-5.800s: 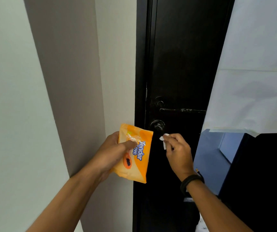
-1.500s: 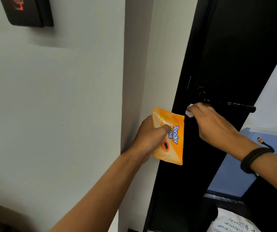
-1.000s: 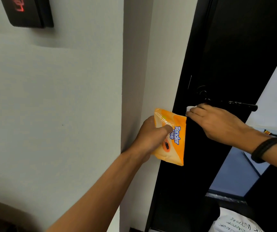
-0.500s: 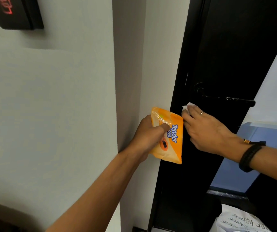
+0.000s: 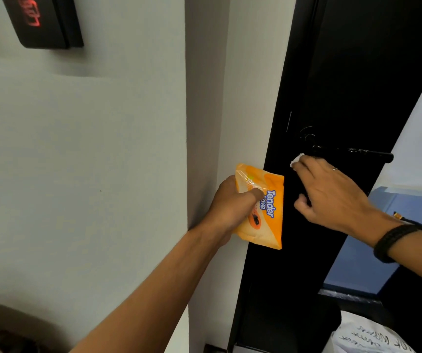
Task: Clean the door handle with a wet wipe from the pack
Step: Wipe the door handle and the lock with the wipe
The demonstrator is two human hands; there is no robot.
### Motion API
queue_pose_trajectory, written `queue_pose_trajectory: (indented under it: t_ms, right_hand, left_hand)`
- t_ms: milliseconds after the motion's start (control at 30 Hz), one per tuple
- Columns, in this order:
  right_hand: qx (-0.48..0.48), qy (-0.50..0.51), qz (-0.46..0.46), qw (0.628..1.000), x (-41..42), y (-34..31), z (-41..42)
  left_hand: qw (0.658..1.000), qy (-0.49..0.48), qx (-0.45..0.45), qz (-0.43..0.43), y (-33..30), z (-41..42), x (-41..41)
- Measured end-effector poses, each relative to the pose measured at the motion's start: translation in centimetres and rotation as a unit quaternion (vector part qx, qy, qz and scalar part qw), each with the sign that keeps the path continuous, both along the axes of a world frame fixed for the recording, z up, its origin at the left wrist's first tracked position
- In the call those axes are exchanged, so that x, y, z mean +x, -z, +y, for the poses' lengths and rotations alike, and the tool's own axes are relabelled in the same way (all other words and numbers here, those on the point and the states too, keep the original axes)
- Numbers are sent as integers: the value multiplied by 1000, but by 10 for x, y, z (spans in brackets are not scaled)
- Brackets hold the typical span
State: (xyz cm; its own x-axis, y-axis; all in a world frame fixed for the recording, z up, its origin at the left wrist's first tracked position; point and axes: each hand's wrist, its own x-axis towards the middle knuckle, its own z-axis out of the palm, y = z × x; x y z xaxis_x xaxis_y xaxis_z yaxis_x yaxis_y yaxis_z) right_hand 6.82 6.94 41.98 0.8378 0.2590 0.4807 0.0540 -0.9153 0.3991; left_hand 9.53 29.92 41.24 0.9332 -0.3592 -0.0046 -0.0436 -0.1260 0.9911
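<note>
**Wiping the lever, pack in the other hand**

We hold the orange pack (image 5: 261, 207) in our left hand (image 5: 233, 202), fingers clenched around its upper edge, thumb pressed across the front. It hangs just left of the black door (image 5: 357, 72), clear of the work. Our right hand (image 5: 332, 192) has the white wet wipe (image 5: 296, 160) pinched under its fingertips, only a small crumpled corner showing, and it presses against the door just below the near end of the door handle (image 5: 352, 152), the dark lever that runs out to the right from its round base.

To do this step well, we judge that the wipe should be wrapped over the lever, not dabbed beside it. We would open the wipe a little so more of it meets the metal, close our fingers around the bar, and draw along its whole length to the far tip, then turn the hand to reach the underside and the round base. A steady, light pressure should keep the lever from dropping and the door from swinging.

As for writing, the pack reads "Tender" in blue letters, with a second word below partly hidden by our thumb, ending "ove". A dark box on the wall (image 5: 44, 21) shows red glowing characters we cannot read. A white bag (image 5: 373, 337) at the lower right carries handwriting, upside down to us and not legible.
</note>
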Motion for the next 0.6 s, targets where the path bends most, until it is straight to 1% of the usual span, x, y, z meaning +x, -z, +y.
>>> queue_pose_trajectory:
  t_ms: [33,67,167,233,300,367,433,500,533,567,600]
  right_hand:
    - [6,-1,-2,1000,1,5,0]
    - [-8,0,0,1000,3,8,2]
    - [-86,-16,27,996,13,8,1]
    - [-72,-36,32,996,15,3,-3]
    - [-9,-50,17,999,14,4,-7]
    - [93,-74,-28,993,12,14,-12]
    - [212,-93,-70,970,10,25,-16]
    - [334,-103,-93,932,8,35,-23]
    - [375,-112,-95,915,8,38,-27]
    - [395,-119,-97,906,8,39,-30]
    - [396,-123,-98,905,10,40,-31]
  left_hand:
    - [1000,1,-2,-3,0,0,0]
    - [1000,1,-4,-7,0,0,0]
    - [1000,2,-6,-16,1,0,2]
    - [1000,4,-8,-15,1,1,3]
    - [1000,2,-12,-10,1,2,3]
    - [1000,2,-13,-6,3,2,4]
    - [1000,5,-10,-4,4,2,4]
    - [1000,5,-6,-3,5,2,5]
    - [1000,6,-5,-2,4,2,5]
    - [1000,5,-4,-3,4,1,6]
    - [1000,3,-3,-4,4,2,6]
